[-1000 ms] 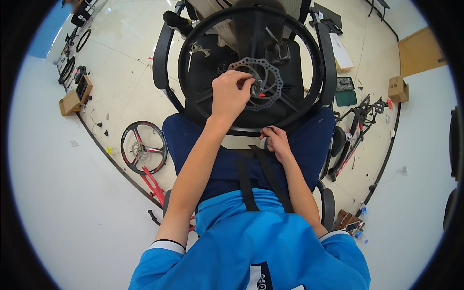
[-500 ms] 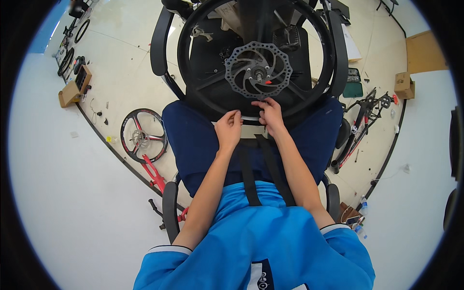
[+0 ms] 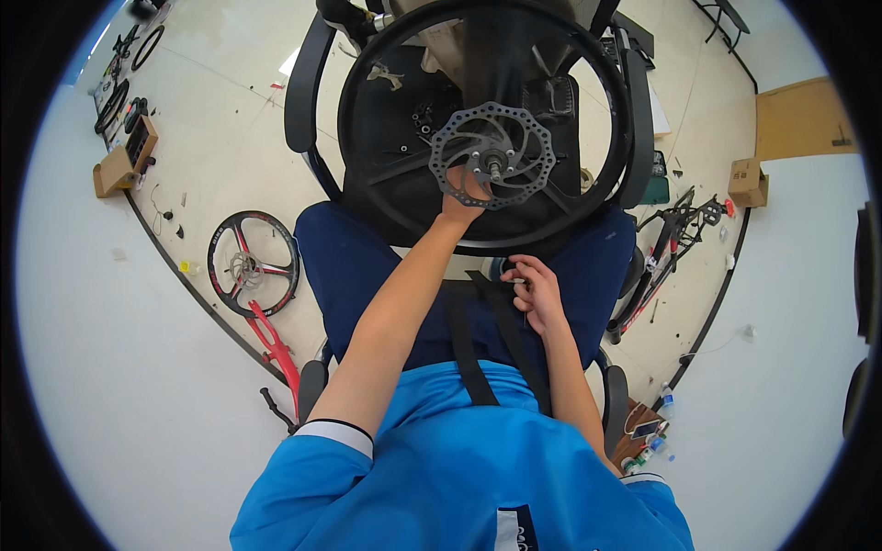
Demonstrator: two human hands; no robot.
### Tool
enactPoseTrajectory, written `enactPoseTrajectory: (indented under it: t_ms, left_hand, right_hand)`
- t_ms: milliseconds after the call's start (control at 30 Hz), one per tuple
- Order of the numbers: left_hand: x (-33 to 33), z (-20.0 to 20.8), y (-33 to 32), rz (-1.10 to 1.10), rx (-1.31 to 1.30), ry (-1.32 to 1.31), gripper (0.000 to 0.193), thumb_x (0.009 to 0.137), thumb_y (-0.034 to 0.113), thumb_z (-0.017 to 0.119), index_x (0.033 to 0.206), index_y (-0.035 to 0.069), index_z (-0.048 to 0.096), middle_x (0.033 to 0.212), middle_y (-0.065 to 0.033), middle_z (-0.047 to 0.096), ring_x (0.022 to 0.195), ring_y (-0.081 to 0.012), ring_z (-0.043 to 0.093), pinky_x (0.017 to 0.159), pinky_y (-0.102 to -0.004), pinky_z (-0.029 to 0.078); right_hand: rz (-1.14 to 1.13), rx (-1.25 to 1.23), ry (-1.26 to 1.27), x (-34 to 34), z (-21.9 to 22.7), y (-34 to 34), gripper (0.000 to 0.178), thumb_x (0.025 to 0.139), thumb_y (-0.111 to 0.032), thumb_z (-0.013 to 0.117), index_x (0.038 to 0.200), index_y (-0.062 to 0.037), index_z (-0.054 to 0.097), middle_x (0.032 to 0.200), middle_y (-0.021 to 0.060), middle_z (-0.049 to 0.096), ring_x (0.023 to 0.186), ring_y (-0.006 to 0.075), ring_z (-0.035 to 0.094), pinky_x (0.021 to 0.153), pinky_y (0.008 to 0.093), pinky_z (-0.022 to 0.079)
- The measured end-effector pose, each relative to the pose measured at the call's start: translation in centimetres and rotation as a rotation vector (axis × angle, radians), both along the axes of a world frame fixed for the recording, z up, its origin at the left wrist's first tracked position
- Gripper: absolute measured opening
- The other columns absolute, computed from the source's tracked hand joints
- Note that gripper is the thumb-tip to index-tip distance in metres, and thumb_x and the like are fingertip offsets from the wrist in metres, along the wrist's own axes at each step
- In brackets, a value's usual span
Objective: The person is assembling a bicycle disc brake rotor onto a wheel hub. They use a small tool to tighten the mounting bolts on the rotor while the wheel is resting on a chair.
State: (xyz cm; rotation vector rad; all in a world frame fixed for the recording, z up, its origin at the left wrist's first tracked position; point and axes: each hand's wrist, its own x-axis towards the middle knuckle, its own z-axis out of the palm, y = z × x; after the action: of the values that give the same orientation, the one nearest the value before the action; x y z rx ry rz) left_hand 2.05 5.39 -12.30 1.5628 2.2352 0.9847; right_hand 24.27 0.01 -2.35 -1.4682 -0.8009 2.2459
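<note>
A black spoked bicycle wheel (image 3: 478, 246) lies across a black chair seat (image 3: 395, 119) and my thighs. A silver disc brake rotor (image 3: 542, 151) is fixed at its hub, with the axle (image 3: 494, 167) sticking up. My left hand (image 3: 467, 188) reaches in under the rotor's near left edge; the rotor and hub hide its fingers. My right hand (image 3: 537, 292) hovers over my lap, just outside the near rim, with its fingers curled. A thin dark thing shows below that hand, too small to name.
Small loose parts (image 3: 423, 119) and a silver lever-like part (image 3: 386, 75) lie on the seat. Chair armrests (image 3: 634, 129) flank the wheel. On the floor are a red-and-black wheel (image 3: 253, 266), a red fork (image 3: 274, 344), a bike frame (image 3: 675, 248) and a cardboard box (image 3: 749, 184).
My left hand has moved from the near rim forward to under the rotor. My right hand has drawn back from the rim toward my lap. The view has shifted slightly.
</note>
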Motion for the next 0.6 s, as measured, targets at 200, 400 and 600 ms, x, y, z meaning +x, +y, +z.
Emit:
enactPoseTrajectory:
  t_ms: [200, 400, 600]
  left_hand:
    - [0.5, -0.1, -1.8, 0.012, 0.272, 0.128, 0.029, 0.082, 0.013, 0.065, 0.108, 0.001, 0.067, 0.103, -0.0188, 0.069, 0.099, -0.0407, 0.063, 0.09, -0.0509, 0.052]
    - [-0.2, 0.3, 0.3, 0.028, -0.129, 0.001, 0.022, 0.086, 0.018, 0.061, 0.103, 0.006, 0.068, 0.101, -0.0172, 0.07, 0.096, -0.0382, 0.066, 0.085, -0.0511, 0.05]
    - [0.8, -2.3, 1.6, 0.1, -0.032, 0.152, 0.023, 0.093, 0.021, 0.056, 0.107, 0.005, 0.066, 0.114, -0.015, 0.067, 0.101, -0.0311, 0.065, 0.087, -0.0438, 0.049]
  right_hand:
    - [0.053, 0.021, -0.012, -1.4, -1.7, 1.3, 0.024, 0.101, -0.012, 0.05, 0.12, -0.0015, 0.058, 0.087, 0.0112, 0.066, 0.045, 0.0037, 0.029, 0.04, 0.0204, 0.022]
    - [0.156, 0.079, -0.128, -2.4, -1.2, 2.0, 0.023, 0.103, -0.015, 0.05, 0.119, -0.002, 0.06, 0.086, 0.0101, 0.067, 0.045, 0.0036, 0.029, 0.04, 0.0208, 0.021]
    - [0.209, 0.07, -0.23, -1.4, -0.6, 0.5, 0.024, 0.103, -0.018, 0.052, 0.121, -0.004, 0.059, 0.087, 0.0097, 0.066, 0.045, 0.0032, 0.029, 0.041, 0.0205, 0.02]
